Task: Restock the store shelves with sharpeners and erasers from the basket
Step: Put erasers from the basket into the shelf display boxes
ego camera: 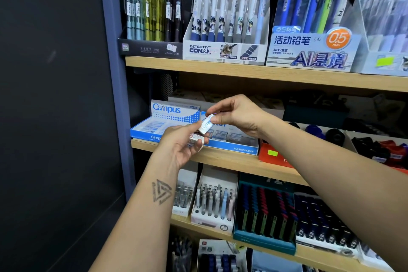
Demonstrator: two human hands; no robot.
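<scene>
Wooden middle shelf (231,162): blue Campus eraser box (163,121) part-filled. Right hand (236,115) pinches white-blue wrapped eraser (206,126); left hand (183,146) grips more small erasers (196,138).

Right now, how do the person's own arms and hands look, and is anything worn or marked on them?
Both arms are bare to the frame edge: no sleeves, gloves, watch or bracelet show. The left forearm bears a dark tattoo made of nested triangles, near the wrist. The left hand and right hand show no markings; whether a ring is worn, I cannot tell. The right forearm is unmarked.
</scene>
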